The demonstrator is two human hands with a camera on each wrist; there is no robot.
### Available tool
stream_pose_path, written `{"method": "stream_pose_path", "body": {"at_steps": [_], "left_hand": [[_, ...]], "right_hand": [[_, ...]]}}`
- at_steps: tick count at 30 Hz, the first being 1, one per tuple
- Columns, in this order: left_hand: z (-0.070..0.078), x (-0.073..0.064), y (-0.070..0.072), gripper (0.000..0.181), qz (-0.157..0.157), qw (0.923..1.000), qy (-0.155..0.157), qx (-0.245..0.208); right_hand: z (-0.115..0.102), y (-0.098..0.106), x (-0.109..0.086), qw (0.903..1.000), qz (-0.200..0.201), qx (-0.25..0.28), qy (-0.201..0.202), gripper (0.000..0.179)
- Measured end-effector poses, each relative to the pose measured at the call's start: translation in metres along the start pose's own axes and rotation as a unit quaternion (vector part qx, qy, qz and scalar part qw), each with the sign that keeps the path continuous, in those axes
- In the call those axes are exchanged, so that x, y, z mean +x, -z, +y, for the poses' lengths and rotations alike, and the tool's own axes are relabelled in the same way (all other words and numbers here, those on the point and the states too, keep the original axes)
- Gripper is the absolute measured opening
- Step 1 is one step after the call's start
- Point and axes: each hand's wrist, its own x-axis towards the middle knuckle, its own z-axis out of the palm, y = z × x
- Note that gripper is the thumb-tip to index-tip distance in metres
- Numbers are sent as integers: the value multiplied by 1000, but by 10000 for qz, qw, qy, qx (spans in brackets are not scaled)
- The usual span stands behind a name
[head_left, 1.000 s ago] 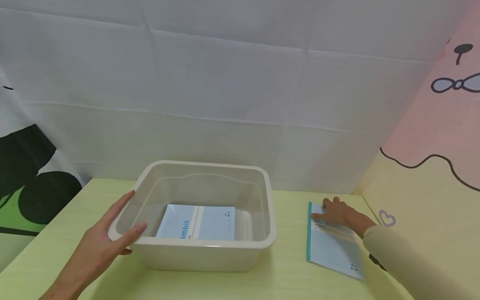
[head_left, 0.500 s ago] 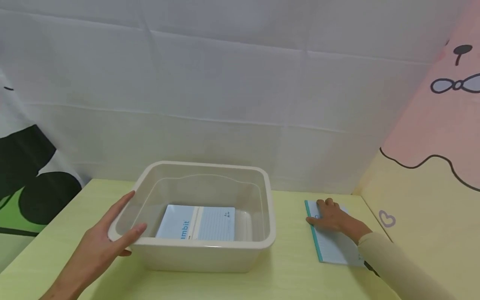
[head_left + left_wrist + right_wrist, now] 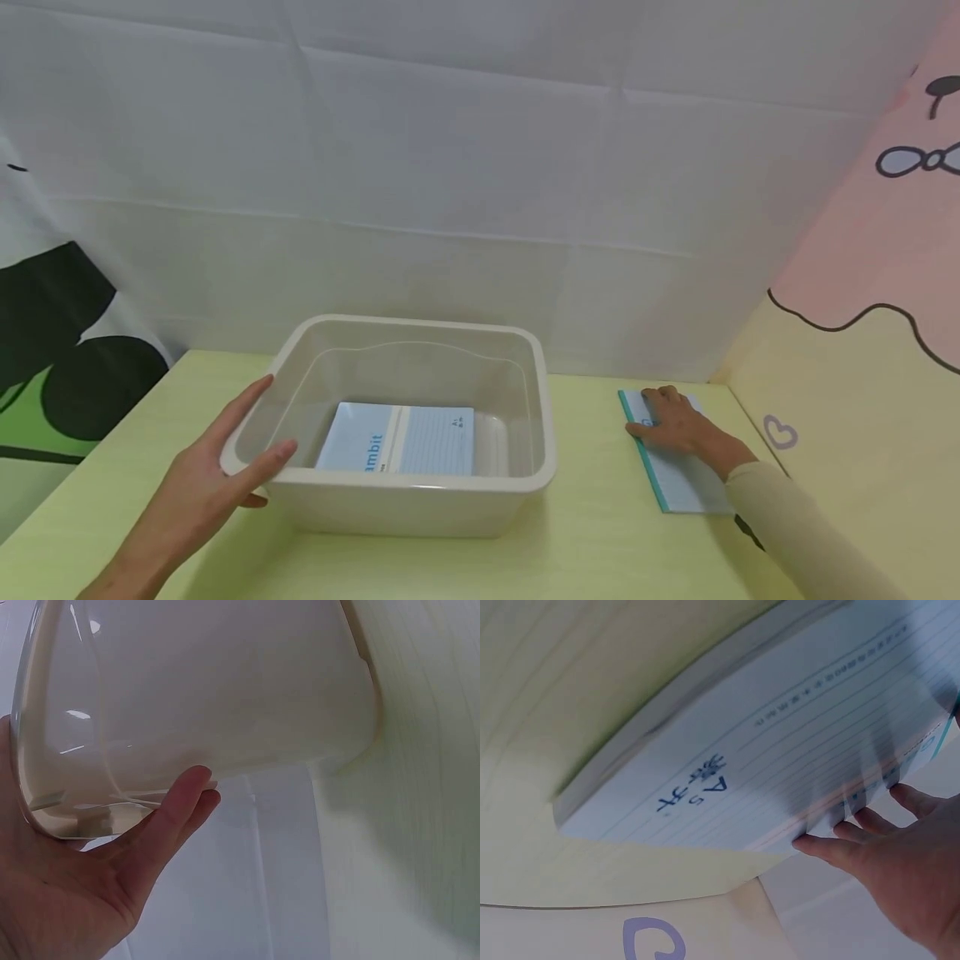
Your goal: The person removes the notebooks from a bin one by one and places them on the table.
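2 grips: left grip, right grip. 1 beige rectangular plastic tub at left grip. 2 notebooks in view: 1 light-blue paper notebook in tub, right of left grip; 1 teal-spined light-blue notebook under right grip. 1 pale yellow-green surface below both. 1 purple heart outline right of right grip.

And here's my right arm, dressed in a long, pale beige sleeve, plain and smooth all along, ending in a neat edge just at the wrist! Beneath that sleeve there's a small dark piece, too little showing to name. Out of the cuff comes my right hand, bare, with rounded fingertips. Over to my left hand: bare too, slim-fingered, blunt at the thumb tip, and the wrist uncovered right down to the picture's edge!
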Motion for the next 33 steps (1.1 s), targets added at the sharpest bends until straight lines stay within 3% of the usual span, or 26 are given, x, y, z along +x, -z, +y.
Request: {"method": "stream_pose_path", "body": {"at_steps": [6, 11, 14, 23, 33], "left_hand": [[1, -1, -1, 87, 14, 10000, -45, -75], [2, -1, -3, 87, 0, 9999, -34, -126], [2, -1, -2, 87, 9, 9999, -10, -118], [1, -2, -3, 87, -8, 9998, 15, -222], [2, -2, -2, 88, -1, 9998, 75, -163]], "right_hand": [[1, 0, 0, 9999, 96, -110, 25, 89], [-2, 1, 4, 9951, 826, -490, 255, 85], [-12, 11, 9, 9904, 1202, -402, 554, 75], [-74, 50, 14, 9818, 1384, -53, 1302, 40], [-153, 73, 14, 9626, 1693, 38, 2115, 29]]}}
